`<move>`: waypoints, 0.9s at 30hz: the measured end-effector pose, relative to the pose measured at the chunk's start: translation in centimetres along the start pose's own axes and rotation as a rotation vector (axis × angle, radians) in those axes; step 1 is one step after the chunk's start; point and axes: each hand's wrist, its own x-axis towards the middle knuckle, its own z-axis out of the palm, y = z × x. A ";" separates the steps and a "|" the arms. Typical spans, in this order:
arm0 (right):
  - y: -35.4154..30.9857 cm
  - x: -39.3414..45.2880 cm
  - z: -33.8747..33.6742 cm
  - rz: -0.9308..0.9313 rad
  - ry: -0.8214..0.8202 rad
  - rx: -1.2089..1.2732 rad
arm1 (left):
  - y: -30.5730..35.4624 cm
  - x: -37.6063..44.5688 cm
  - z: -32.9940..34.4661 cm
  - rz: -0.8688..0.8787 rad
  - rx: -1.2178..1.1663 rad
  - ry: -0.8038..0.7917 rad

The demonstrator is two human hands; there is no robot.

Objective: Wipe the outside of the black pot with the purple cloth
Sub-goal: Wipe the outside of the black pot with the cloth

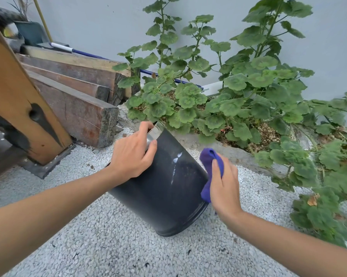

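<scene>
Both hands work on the round black plastic pot (164, 186), which lies tilted on the white gravel ground (88, 226), its base raised toward the green leafy plants (228, 92) and its rim touching the gravel. Left hand (131, 154) is closed over the pot's upper edge, fingers curled over it, probably to keep it from rolling. Right hand (224, 184) is closed on the bunched purple cloth (208, 166) and presses it against the pot's right side. A pale streak (176, 160) remains on the wall facing up.

Home backyard: gravel ground (100, 226), geranium bed (238, 100), stacked timber (74, 92) w/ wall.
</scene>
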 end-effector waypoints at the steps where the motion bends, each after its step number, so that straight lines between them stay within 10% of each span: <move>1: -0.5 0.8 -0.2 -0.076 0.008 -0.029 | -0.1 -0.1 0.0 0.005 -0.004 -0.006; 9: 3.4 -0.2 1.3 -0.357 -0.432 -0.443 | -0.5 0.3 -0.5 -0.002 -0.020 -0.015; 17: 5.0 0.4 0.7 -0.455 -0.428 -0.498 | 0.6 2.8 0.2 0.209 0.258 -0.180; 27: 5.8 0.7 0.5 -0.497 -0.404 -0.465 | 2.4 4.8 1.5 0.061 0.294 -0.269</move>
